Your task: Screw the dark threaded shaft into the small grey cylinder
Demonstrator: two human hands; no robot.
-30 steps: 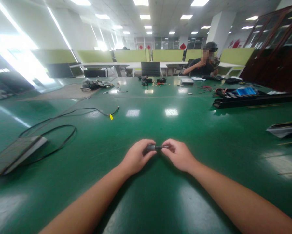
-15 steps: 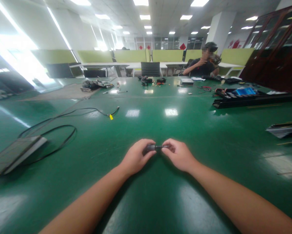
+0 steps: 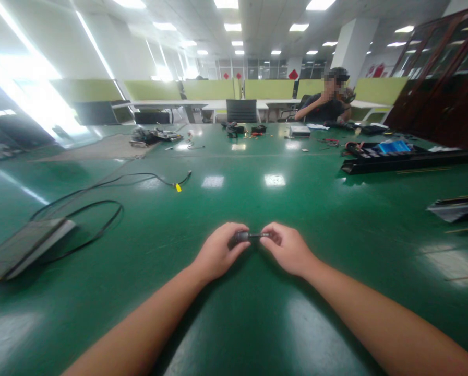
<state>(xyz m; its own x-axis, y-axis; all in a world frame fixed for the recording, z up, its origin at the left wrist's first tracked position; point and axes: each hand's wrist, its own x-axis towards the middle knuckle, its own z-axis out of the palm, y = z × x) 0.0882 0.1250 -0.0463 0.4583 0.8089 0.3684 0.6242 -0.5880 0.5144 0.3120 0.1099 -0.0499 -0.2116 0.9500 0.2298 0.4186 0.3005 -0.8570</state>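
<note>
Fingers [image 3: 240,252] of left hand [image 3: 218,250] closed round thick end, of right hand [image 3: 291,251] pinching slim end, of small dark rod-like piece [image 3: 247,236], level between both over green tabletop [image 3: 234,203], probably light, stiff and slick, best gripped by its broader barrel.

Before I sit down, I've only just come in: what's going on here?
A person's left hand holds the thick end of a small dark object while the right hand pinches its thin end, at the green table. Whether it is one piece or two, I can't tell. Another person sits beyond the table.
</note>
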